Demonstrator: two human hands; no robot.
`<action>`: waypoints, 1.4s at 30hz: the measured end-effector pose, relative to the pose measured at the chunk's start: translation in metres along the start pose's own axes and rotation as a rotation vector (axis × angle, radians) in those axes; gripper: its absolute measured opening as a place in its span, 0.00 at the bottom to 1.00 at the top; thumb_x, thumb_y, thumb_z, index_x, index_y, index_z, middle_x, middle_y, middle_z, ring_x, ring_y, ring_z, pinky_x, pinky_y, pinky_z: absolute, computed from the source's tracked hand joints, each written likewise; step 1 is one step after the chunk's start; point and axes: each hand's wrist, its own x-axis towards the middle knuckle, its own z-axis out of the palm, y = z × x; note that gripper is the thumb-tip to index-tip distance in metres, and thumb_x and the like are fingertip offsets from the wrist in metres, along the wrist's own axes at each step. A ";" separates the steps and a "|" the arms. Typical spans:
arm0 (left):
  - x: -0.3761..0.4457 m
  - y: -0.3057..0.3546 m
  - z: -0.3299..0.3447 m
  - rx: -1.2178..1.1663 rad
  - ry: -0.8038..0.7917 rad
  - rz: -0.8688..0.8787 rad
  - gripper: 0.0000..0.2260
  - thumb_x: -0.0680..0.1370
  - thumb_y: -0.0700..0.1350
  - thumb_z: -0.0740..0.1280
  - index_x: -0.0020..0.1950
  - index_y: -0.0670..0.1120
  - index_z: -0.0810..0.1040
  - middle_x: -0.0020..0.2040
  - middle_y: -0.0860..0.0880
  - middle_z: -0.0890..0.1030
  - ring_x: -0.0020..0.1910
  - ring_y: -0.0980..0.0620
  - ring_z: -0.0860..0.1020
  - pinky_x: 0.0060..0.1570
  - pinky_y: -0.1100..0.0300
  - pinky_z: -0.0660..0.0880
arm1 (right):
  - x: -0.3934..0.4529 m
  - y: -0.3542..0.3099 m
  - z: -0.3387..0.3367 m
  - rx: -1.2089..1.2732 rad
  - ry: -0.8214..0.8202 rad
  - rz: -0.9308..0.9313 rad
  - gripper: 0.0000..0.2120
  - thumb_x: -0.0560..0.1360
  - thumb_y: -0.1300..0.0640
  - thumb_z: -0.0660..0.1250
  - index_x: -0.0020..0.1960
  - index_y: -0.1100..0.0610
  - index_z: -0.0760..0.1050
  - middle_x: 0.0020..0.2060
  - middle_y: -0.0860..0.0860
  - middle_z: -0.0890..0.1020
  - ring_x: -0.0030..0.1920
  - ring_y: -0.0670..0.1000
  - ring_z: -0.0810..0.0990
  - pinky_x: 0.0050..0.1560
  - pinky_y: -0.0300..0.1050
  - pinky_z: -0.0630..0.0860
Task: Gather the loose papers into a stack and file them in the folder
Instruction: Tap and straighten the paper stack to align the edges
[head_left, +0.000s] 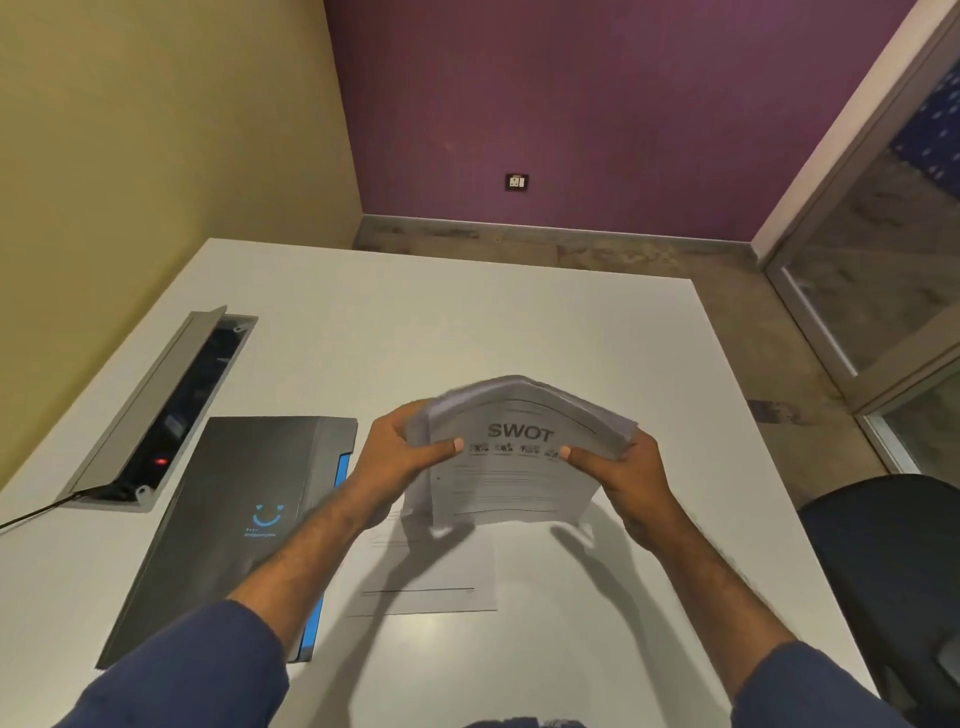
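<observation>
The room had a purple wall (597, 104) at the back and a yellow wall (156, 130) on the left. A big white table (467, 322) filled the middle of the view. A black chair (893, 561) stood at the right side of the table.

A person in blue sleeves held a stack of papers (519, 452) up above the table. The stack stood tall on its edge and bent outward in the middle. The top page faced the person and said "SWOT" in big dark letters. The left hand (400, 457) gripped the left side of the stack, with the thumb on the front page. The right hand (618, 467) gripped the right side the same way. Both hands were closed tight on the papers. The top of the stack looked blurry.

One more sheet of paper (431, 577) lay flat on the table, right under the stack and between the two arms. It was not in the stack.

A dark folder (234, 519) lay closed on the table, to the left of the left arm. It had a blue smile on its cover and a blue strip down its right edge. Farther left, a long gray box (156, 410) sat open in the table, with a small red light inside.
</observation>
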 end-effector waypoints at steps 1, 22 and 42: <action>0.002 -0.004 0.002 0.003 0.031 -0.018 0.19 0.67 0.40 0.79 0.55 0.54 0.84 0.54 0.48 0.87 0.55 0.46 0.84 0.48 0.59 0.81 | 0.001 0.003 0.000 0.005 -0.002 0.009 0.18 0.67 0.68 0.76 0.54 0.54 0.82 0.47 0.51 0.87 0.48 0.50 0.85 0.45 0.38 0.79; -0.010 -0.020 0.009 0.034 -0.062 -0.068 0.24 0.67 0.39 0.80 0.58 0.60 0.82 0.57 0.48 0.85 0.57 0.50 0.83 0.55 0.54 0.80 | -0.003 0.047 -0.003 0.001 0.126 0.150 0.12 0.68 0.66 0.76 0.49 0.55 0.83 0.44 0.49 0.88 0.44 0.47 0.86 0.40 0.35 0.80; 0.015 -0.008 0.008 -0.050 0.324 -0.012 0.10 0.70 0.47 0.78 0.48 0.48 0.84 0.46 0.48 0.88 0.48 0.47 0.86 0.43 0.57 0.82 | 0.002 0.047 -0.014 -0.009 0.210 0.155 0.29 0.64 0.55 0.80 0.62 0.51 0.74 0.56 0.49 0.82 0.56 0.49 0.81 0.53 0.44 0.79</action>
